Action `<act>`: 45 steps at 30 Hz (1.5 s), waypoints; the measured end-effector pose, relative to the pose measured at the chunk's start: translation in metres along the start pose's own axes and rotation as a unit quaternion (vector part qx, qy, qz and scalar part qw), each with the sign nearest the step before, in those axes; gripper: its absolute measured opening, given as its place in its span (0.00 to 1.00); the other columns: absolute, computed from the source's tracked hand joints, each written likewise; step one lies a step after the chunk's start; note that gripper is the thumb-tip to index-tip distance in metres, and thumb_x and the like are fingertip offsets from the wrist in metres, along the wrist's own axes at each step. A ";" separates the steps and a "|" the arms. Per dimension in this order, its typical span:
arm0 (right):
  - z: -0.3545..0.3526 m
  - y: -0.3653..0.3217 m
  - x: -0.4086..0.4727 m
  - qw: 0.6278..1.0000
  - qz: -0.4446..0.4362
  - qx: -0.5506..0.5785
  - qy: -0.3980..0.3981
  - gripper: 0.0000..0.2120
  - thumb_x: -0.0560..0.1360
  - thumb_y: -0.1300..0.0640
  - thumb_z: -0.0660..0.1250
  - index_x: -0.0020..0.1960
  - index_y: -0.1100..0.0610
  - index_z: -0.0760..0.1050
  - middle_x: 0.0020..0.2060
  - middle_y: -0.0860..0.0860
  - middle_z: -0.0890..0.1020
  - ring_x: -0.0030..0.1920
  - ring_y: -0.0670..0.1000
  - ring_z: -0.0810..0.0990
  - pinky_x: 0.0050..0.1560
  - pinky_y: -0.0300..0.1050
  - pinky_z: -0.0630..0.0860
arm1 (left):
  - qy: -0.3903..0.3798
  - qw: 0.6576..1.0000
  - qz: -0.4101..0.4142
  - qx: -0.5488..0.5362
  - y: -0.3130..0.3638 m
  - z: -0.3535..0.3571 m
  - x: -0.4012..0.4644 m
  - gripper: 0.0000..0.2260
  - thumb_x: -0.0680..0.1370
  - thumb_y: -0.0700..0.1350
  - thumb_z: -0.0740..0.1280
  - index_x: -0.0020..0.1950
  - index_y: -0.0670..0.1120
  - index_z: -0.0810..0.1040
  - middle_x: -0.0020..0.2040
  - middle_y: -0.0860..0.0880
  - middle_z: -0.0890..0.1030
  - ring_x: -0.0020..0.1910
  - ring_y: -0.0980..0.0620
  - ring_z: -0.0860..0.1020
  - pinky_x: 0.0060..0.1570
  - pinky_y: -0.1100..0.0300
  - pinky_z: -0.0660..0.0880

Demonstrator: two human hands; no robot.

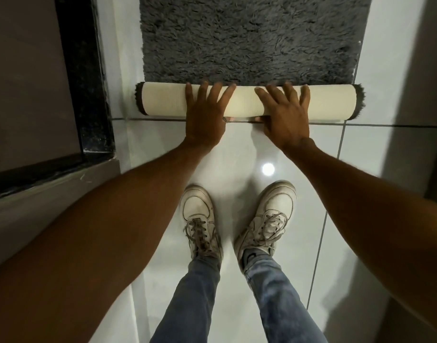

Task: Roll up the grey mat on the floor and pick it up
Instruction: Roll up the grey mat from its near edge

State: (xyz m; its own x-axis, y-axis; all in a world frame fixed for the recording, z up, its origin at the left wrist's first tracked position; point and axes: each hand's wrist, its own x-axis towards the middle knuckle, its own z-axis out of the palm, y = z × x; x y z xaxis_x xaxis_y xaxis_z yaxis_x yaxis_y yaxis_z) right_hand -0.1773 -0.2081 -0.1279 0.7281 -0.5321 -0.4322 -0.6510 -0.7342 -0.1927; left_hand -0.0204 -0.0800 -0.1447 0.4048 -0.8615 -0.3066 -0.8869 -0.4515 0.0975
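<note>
**A:** How far along was the roll at this point?

**B:** Barely started, I'd say. The near edge of the grey mat [252, 43] was turned into a tight tube [247, 101] with the cream backing outward, lying across the white tile floor [237, 149]. Most of the shaggy part was flat, running off toward 12 o'clock. So lots of rolling left, plus the whole pick-up.

**A:** And the hands?

**B:** Left hand [206, 115] and right hand [284, 117] were both flat on top of the tube, fingers spread wide, palms pressing, not gripping anything. They sat close together mid-roll, so the ends were unsupported.

**A:** Anything in the way?

**B:** Not much. A dark stone threshold [89, 82] at 9 o'clock sat near the roll's left end, and a wall [408, 70] at 3 o'clock. Their white sneakers [200, 219] were at 6 o'clock, well clear.
</note>
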 end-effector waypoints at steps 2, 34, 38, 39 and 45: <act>0.000 -0.002 -0.015 1.000 0.004 0.017 -0.010 0.33 0.78 0.50 0.71 0.80 0.52 0.66 0.76 0.56 0.74 0.79 0.66 0.66 0.79 0.76 0.52 | 0.002 1.000 0.002 -0.018 0.003 0.001 -0.015 0.32 0.75 0.51 0.74 0.78 0.51 0.67 0.74 0.45 0.73 0.75 0.40 0.68 0.75 0.32 0.60; 0.009 -0.002 -0.023 0.999 0.032 0.008 0.033 0.33 0.80 0.54 0.67 0.83 0.52 0.61 0.81 0.57 0.67 0.83 0.66 0.58 0.79 0.78 0.46 | 0.005 0.999 0.043 -0.013 0.011 -0.004 -0.011 0.35 0.76 0.50 0.73 0.80 0.51 0.64 0.76 0.46 0.71 0.76 0.40 0.67 0.75 0.32 0.59; 0.005 -0.008 -0.045 0.999 0.034 0.033 -0.018 0.33 0.79 0.55 0.71 0.81 0.52 0.64 0.79 0.56 0.71 0.82 0.65 0.61 0.79 0.77 0.45 | -0.033 0.998 0.036 -0.047 0.019 -0.012 -0.034 0.35 0.73 0.51 0.76 0.77 0.50 0.68 0.73 0.45 0.74 0.73 0.42 0.70 0.74 0.35 0.63; 0.002 -0.008 -0.052 0.998 0.031 0.037 -0.037 0.33 0.78 0.55 0.72 0.81 0.52 0.65 0.78 0.56 0.72 0.81 0.65 0.63 0.79 0.77 0.46 | -0.054 0.996 0.038 -0.052 0.021 -0.015 -0.041 0.35 0.72 0.52 0.77 0.77 0.50 0.68 0.72 0.45 0.74 0.72 0.43 0.71 0.73 0.36 0.64; -0.033 0.000 -0.039 0.975 0.015 0.047 -0.215 0.34 0.74 0.47 0.75 0.77 0.50 0.69 0.72 0.54 0.78 0.74 0.62 0.72 0.77 0.72 0.55 | -0.260 0.960 0.069 -0.076 0.013 -0.040 -0.027 0.42 0.70 0.60 0.77 0.79 0.52 0.62 0.76 0.46 0.69 0.74 0.41 0.67 0.74 0.40 0.64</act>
State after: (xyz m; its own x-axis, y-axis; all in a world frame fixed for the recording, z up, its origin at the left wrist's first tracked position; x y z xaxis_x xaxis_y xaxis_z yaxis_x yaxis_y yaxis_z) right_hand -0.1989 -0.2016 -0.0821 0.5639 -0.3113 -0.7650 -0.7022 -0.6682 -0.2457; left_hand -0.0338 -0.0720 -0.0975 0.0848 -0.7010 -0.7081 -0.8654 -0.4041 0.2964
